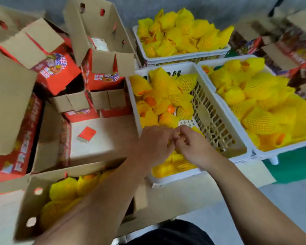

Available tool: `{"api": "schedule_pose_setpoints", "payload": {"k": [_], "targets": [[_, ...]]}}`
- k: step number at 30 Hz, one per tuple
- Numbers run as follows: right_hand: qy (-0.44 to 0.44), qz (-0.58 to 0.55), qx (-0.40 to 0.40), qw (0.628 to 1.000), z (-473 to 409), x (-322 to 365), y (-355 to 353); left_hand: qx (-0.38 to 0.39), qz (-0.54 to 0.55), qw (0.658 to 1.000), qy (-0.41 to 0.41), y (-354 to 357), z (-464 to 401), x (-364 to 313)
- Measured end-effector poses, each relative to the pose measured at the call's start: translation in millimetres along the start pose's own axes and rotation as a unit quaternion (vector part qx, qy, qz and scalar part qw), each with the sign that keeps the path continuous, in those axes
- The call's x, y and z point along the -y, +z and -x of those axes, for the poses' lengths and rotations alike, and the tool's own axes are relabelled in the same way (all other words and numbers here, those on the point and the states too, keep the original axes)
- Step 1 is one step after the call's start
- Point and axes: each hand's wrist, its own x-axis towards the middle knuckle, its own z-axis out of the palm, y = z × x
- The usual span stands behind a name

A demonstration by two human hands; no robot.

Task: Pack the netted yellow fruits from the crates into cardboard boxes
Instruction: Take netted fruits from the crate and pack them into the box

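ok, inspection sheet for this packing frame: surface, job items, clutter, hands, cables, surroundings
Surface: flattened cardboard on the floor.
Job's things: middle crate half empty, bottom showing; right crate and far crate heaped with netted fruits; near box partly filled.
Clutter: small red carton on the cardboard; open red boxes piled at left.
Hands: left hand and right hand meet over the middle crate's near end; blurred, grasp unclear.
Cables: nothing seen.
Surroundings: grey wall, green patch at right.

Netted yellow fruits (168, 96) heaped in white crates (219, 138), some in cardboard box (30, 206).
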Motion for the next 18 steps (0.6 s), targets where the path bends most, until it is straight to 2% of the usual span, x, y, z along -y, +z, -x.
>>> {"api": "schedule_pose_setpoints", "payload": {"k": [3, 5, 7, 10, 12, 14, 16, 18], "targets": [[0.057, 0.085, 0.094, 0.99, -34.5, -42.3, -24.2, 0.013, -0.121, 0.992, -0.029, 19.7, -37.0, 11.9], [0.107, 0.185, 0.141, 0.967, -62.0, -61.9, -34.5, -0.003, -0.147, 0.988, -0.05, 21.0, -49.0, 25.2], [0.158, 0.256, 0.154, 0.941, -84.9, -75.8, -36.3, -0.036, -0.125, 0.989, -0.071, 19.0, -51.2, 30.6], [0.176, 0.327, 0.213, 0.904, -103.1, -95.2, -22.7, -0.066, -0.042, 0.994, -0.074, 17.8, -48.1, 26.4], [0.176, 0.29, 0.244, 0.909, -107.6, -108.0, -12.6, -0.081, -0.017, 0.993, -0.08, 17.2, -47.0, 25.5], [0.191, 0.228, 0.232, 0.926, -110.2, -117.8, -10.5, -0.082, -0.003, 0.992, -0.093, 16.5, -47.4, 27.5], [0.213, 0.162, 0.201, 0.943, -111.9, -124.0, -15.2, -0.082, 0.009, 0.991, -0.105, 15.6, -48.6, 28.3], [0.203, 0.048, 0.137, 0.968, -115.3, -125.6, -20.9, -0.079, 0.014, 0.991, -0.108, 16.0, -50.2, 27.8]]}}
